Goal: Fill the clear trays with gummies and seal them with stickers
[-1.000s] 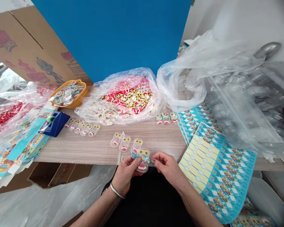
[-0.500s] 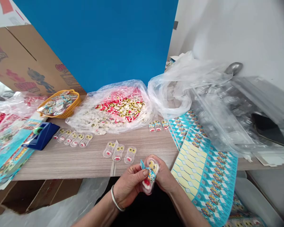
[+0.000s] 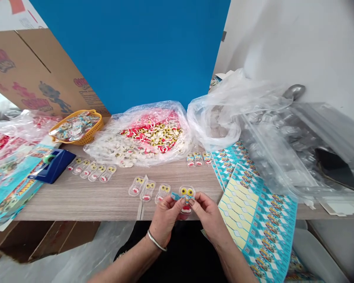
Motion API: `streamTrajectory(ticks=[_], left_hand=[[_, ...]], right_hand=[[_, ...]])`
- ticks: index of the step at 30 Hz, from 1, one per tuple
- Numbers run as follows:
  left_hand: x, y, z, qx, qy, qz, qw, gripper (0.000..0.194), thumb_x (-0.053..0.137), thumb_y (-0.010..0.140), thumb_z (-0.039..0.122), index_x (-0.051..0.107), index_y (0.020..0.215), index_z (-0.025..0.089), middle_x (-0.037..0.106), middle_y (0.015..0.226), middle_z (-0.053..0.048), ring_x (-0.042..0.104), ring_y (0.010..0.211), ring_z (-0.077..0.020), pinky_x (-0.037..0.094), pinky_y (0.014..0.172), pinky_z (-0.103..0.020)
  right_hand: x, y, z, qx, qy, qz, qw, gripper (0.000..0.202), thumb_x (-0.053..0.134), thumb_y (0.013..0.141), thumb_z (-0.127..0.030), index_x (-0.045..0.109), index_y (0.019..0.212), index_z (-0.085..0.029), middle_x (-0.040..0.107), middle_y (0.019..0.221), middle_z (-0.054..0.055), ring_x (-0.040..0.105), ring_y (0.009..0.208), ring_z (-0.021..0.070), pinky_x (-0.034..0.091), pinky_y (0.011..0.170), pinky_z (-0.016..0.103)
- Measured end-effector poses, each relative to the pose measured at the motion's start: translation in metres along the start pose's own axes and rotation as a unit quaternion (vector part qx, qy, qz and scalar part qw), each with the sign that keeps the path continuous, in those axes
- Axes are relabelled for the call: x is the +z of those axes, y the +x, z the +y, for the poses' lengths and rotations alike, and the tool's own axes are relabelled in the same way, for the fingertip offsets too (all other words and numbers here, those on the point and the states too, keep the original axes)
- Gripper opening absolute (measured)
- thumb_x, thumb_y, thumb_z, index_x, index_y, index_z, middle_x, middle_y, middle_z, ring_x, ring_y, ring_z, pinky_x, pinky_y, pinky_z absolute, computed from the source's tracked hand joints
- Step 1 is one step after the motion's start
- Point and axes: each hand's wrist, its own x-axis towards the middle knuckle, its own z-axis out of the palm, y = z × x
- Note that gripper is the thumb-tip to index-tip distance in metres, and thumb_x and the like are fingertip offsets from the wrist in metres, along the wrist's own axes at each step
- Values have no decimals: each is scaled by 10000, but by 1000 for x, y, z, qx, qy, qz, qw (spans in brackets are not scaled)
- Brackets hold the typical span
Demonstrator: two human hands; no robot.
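Observation:
Both hands hold a clear plastic blister pack (image 3: pixel 187 191) upright at the table's front edge. Two yellow gummy eyes show at its top and red-and-white gummy lips at its bottom. A blue printed sticker (image 3: pixel 176 196) lies across the pack's narrow middle, one end sticking out to the left. My left hand (image 3: pixel 166 220), with a silver bangle at the wrist, pinches the sticker and the pack's left side. My right hand (image 3: pixel 209 216) grips the right side, thumb on the front. Just left stand similar packs (image 3: pixel 147 190) without stickers.
Sticker sheets (image 3: pixel 247 212) hang over the table edge at right. Behind are a bag of gummies (image 3: pixel 153 135), an orange basket (image 3: pixel 91 131) of packs, and a blue tape dispenser (image 3: pixel 56 167). A clear bin (image 3: pixel 283 157) with a phone (image 3: pixel 338 169) stands at right.
Both hands have raised the pack and turned it from a tilt to upright, facing me. My right thumb has come round onto its front. The view has shifted slightly.

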Motion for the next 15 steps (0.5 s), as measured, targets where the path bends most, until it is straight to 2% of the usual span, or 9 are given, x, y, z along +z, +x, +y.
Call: streamTrajectory(ticks=[2, 5, 8, 12, 15], left_hand=[[0, -1, 1, 6, -2, 10, 1000, 357, 799, 670, 435, 645, 838, 160, 713, 812, -34, 648, 668, -148, 526, 585, -245], [-5, -1, 3, 42, -8, 28, 999, 308, 794, 687, 403, 623, 782, 166, 660, 707, 11, 607, 647, -114, 493, 628, -230], [-10, 1, 3, 49, -33, 17, 998, 256, 774, 723, 362, 633, 729, 149, 602, 633, 23, 549, 618, -88, 454, 642, -219], [-11, 2, 4, -5, -109, -25, 994, 243, 766, 737, 351, 641, 710, 145, 609, 661, 6, 553, 636, -96, 441, 658, -234], [-9, 3, 6, -82, -155, -82, 981, 244, 799, 700, 340, 670, 752, 140, 640, 705, -14, 571, 650, -107, 449, 674, -251]], right_hand=[[1, -1, 2, 2, -8, 10, 1000, 269, 634, 840, -462, 601, 812, -197, 607, 766, 8, 548, 735, 171, 459, 702, 281], [0, -1, 2, 13, -15, 26, 999, 264, 646, 830, -457, 600, 813, -198, 602, 755, 10, 549, 721, 176, 477, 692, 291], [0, -3, -1, 22, 19, 26, 999, 267, 648, 828, -466, 603, 835, -204, 618, 794, 21, 562, 738, 182, 500, 707, 305], [4, -6, 2, 21, 67, 10, 997, 265, 644, 836, -470, 612, 848, -207, 641, 814, 24, 585, 769, 186, 499, 718, 298], [5, -6, 7, 21, 87, -7, 996, 261, 649, 840, -457, 636, 892, -201, 654, 839, 28, 595, 794, 186, 492, 747, 294]])
